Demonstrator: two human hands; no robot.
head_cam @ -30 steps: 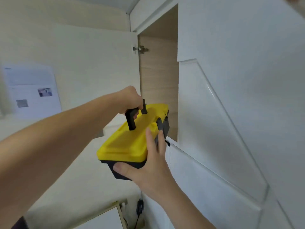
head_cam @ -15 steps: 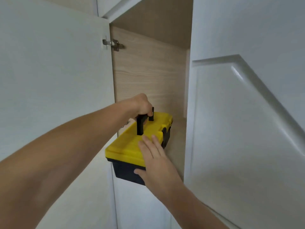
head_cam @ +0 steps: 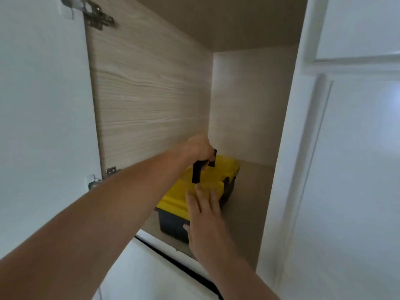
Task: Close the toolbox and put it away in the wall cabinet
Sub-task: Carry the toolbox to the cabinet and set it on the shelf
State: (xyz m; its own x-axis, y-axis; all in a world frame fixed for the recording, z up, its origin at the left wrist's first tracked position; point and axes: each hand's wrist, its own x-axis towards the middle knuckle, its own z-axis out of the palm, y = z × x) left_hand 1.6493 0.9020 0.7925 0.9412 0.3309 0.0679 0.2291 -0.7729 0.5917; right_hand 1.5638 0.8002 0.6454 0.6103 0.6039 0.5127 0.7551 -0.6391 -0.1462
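Gripping the handle (head_cam: 198,172), the left hand (head_cam: 198,148) risked dragging the toolbox (head_cam: 205,187) askew; the right hand (head_cam: 203,215) lay spread flat against its lid.

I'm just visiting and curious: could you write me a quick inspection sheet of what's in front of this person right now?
Surface: wood-look shelf floor inside the wall cabinet, bare beside the toolbox.
Job's things: toolbox, yellow lid shut, dark base, inside the cabinet near its left wall; whether it fully rests on the shelf cannot be told.
Clutter: nothing seen.
Hands: left hand closed around the black handle; right hand flat against the toolbox's near end, fingers on the lid, thumb on the base.
Cables: nothing seen.
Surroundings: white door swung open at left, metal hinge at the top, closed white doors at right.
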